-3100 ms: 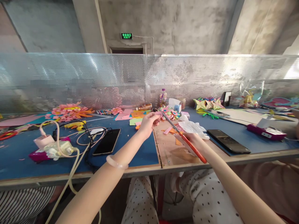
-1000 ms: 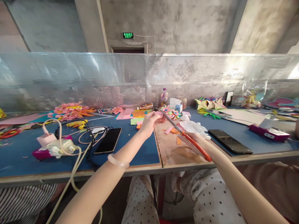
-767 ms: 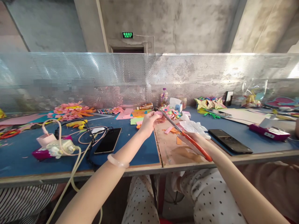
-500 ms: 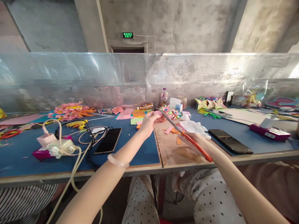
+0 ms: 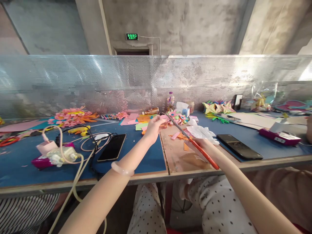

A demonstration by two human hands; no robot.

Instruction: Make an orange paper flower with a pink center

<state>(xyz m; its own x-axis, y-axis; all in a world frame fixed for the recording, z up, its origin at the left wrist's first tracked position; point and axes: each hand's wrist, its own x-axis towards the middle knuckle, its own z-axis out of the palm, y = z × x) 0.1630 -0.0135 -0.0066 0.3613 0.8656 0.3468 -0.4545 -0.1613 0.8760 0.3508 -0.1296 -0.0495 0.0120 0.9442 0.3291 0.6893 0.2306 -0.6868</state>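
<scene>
Now left hand pinching pink paper, right hand gripping orange scissors, blades at paper, green EXIT sign far above paper, on wall.

a blue tabletop is seen, with a bare wooden board set into it. two dark phones, paper flowers, coloured paper scraps, cables and a glue gun are laid on it.
</scene>
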